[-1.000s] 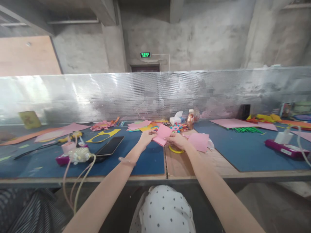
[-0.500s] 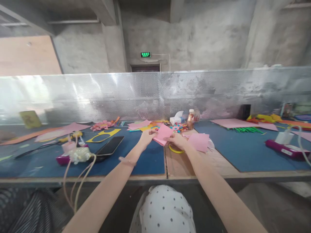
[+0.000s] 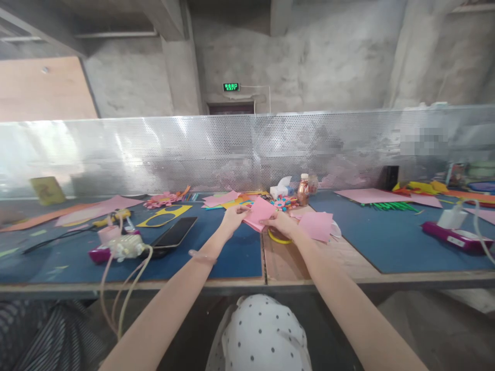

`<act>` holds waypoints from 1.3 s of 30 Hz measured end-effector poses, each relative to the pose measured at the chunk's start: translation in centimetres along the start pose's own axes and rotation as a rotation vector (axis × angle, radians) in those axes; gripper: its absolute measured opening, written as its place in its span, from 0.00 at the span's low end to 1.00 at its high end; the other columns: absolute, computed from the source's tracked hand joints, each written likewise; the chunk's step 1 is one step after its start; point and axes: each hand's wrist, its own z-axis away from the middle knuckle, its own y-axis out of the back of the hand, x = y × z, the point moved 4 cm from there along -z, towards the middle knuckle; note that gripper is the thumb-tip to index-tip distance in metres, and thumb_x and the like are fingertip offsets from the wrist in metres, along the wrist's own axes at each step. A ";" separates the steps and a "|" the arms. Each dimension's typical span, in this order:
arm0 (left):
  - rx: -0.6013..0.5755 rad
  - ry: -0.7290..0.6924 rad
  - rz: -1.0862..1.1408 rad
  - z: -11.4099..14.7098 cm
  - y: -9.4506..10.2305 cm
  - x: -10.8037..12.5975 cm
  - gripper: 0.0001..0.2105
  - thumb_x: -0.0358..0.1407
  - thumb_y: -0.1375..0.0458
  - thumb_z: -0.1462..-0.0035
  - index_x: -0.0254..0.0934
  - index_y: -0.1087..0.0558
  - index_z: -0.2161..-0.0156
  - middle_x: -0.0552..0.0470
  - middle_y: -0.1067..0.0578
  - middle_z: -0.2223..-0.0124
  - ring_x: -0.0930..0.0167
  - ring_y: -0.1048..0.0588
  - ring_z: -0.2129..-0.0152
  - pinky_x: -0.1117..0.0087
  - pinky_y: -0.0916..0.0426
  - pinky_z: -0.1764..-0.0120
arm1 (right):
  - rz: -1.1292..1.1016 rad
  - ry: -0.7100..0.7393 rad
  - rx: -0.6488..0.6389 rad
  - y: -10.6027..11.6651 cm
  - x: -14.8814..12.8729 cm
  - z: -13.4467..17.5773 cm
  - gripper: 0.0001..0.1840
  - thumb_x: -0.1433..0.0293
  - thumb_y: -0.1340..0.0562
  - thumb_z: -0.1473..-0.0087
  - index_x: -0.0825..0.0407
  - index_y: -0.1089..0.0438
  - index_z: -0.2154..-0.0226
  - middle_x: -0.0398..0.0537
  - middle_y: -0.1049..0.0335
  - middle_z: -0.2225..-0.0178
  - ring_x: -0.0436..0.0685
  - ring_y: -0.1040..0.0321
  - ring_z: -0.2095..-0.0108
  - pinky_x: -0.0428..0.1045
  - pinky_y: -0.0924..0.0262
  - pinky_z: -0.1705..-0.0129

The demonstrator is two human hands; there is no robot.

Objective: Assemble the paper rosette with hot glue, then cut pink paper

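Observation:
Between my two hands is a folded piece of pink paper [image 3: 260,212], held a little above the table. My left hand [image 3: 233,218] pinches its left side, fingers closed. On the lower right edge, my right hand [image 3: 281,223] grips the same paper between thumb and fingers. Under the right hand, a yellow ring [image 3: 280,238] shows in part; the hand and paper cover the rest of it. Another pink sheet [image 3: 317,225] lies just right of my right hand, over something white and rounded.
A black phone [image 3: 176,232] and a purple power strip [image 3: 99,255] with cables lie on the left. Yellow paper with round cut-outs [image 3: 165,216] is behind them. A brown bottle [image 3: 303,190] and tissues [image 3: 282,188] stand at the back. Another purple strip [image 3: 456,239] lies right.

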 end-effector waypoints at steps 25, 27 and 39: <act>0.030 0.027 0.050 0.2 0.0 0.2 0.05 0.30 0.38 0.59 0.32 0.26 0.72 0.54 0.26 0.78 0.75 0.30 0.80 0.74 0.35 0.72 | -0.001 -0.038 -0.032 -0.5 -0.3 0.3 0.16 0.63 0.30 0.68 0.59 0.28 0.77 0.46 0.28 0.80 0.49 0.33 0.78 0.44 0.39 0.73; 0.029 0.026 0.049 0.2 0.0 0.2 0.05 0.30 0.38 0.59 0.32 0.26 0.72 0.53 0.26 0.78 0.75 0.30 0.79 0.74 0.35 0.72 | 0.002 -0.039 -0.022 -0.4 -0.3 0.3 0.16 0.64 0.30 0.68 0.59 0.28 0.77 0.46 0.28 0.80 0.48 0.34 0.80 0.44 0.39 0.74; 0.046 0.027 0.040 0.4 0.0 0.6 0.06 0.32 0.38 0.59 0.32 0.26 0.72 0.52 0.24 0.76 0.73 0.29 0.78 0.73 0.35 0.73 | 0.003 -0.050 -0.059 -0.5 -0.2 0.2 0.17 0.61 0.31 0.65 0.59 0.28 0.77 0.49 0.28 0.80 0.51 0.31 0.76 0.45 0.38 0.72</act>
